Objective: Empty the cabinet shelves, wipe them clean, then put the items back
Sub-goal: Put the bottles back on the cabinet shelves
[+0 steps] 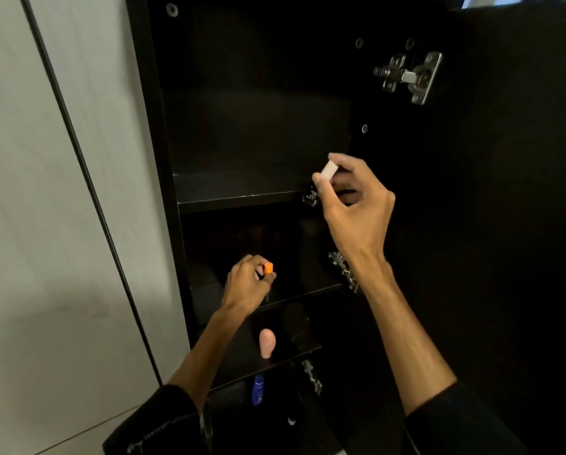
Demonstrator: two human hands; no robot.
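— What is the right hand (357,205) doing?
— It pinches a small white thing (328,169) in its fingertips, up by the upper shelf (235,192) of the black cabinet (150,126).
— And the left hand (247,284)?
— Its fingers curl round something with an orange cap (268,267) (too dark to tell what), over the middle shelf (308,290).
— Anything lower?
— A pink bottle (267,343), then a blue bottle (257,389) below.
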